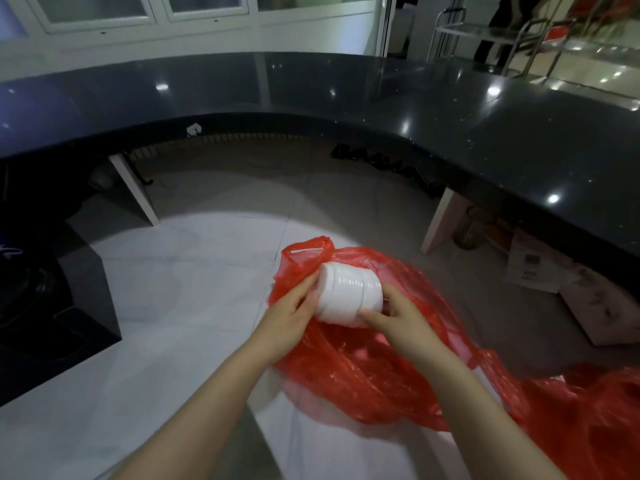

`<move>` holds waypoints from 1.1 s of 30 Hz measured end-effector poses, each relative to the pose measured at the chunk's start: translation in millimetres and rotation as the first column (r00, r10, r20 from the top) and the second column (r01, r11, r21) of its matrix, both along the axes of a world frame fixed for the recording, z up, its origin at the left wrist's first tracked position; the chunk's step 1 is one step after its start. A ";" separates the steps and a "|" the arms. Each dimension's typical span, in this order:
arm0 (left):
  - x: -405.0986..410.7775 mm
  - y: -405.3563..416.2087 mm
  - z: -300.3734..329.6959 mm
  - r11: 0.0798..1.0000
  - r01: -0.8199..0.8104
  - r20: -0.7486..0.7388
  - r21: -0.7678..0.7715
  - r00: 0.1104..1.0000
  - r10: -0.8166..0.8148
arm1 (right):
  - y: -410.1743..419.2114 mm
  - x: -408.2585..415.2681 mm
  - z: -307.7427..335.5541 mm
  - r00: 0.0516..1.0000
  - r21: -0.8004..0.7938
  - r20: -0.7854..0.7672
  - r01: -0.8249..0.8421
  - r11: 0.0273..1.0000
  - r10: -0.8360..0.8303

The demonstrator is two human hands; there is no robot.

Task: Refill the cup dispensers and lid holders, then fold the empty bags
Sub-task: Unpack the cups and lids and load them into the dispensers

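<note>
Both hands [343,315] hold unmarked white lids [349,294] over red bag [374,368].

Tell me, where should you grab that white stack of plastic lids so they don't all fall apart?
Grip the white stack of plastic lids by its two flat ends, one hand from each side. It lies sideways above the crinkly red plastic bag, so squeezing the ends probably keeps the lids pressed together. The left hand and right hand already hold it about that way.
</note>
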State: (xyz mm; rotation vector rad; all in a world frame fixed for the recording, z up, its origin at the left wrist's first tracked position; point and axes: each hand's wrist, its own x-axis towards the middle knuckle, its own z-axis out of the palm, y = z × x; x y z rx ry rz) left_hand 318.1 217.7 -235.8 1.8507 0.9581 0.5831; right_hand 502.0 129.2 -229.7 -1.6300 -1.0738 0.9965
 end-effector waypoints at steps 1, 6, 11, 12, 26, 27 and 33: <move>2.2 3.2 4.0 0.999 0.033 0.046 -0.024 0.998 -0.032 | 1.2 -2.3 2.8 0.998 0.028 -0.055 0.030 0.999 -0.028; 9.5 15.8 26.4 0.994 0.054 0.001 0.094 0.999 -0.055 | 5.2 -1.9 13.9 0.980 0.066 -0.029 0.200 0.978 -0.198; 17.4 19.9 45.7 0.938 0.024 -0.289 0.346 0.954 0.082 | 3.0 -1.8 23.0 0.934 0.108 0.117 0.325 0.940 -0.336; 19.1 18.4 48.5 0.946 0.046 -0.261 0.320 0.964 0.041 | 1.4 -2.6 25.4 0.922 0.137 0.136 0.346 0.928 -0.364; 15.3 -2.7 54.7 0.967 -0.196 0.254 -0.164 0.939 0.233 | 12.9 -32.0 38.9 0.881 0.494 0.227 0.263 0.829 -0.415; 10.4 -4.5 55.1 0.965 -0.210 0.253 -0.159 0.936 0.245 | 13.7 -35.5 38.1 0.903 0.476 0.200 0.249 0.844 -0.379; -46.9 -22.4 65.1 0.925 -0.370 0.210 -0.085 0.901 0.380 | 19.3 -79.3 38.8 0.979 0.405 0.133 0.088 0.910 -0.154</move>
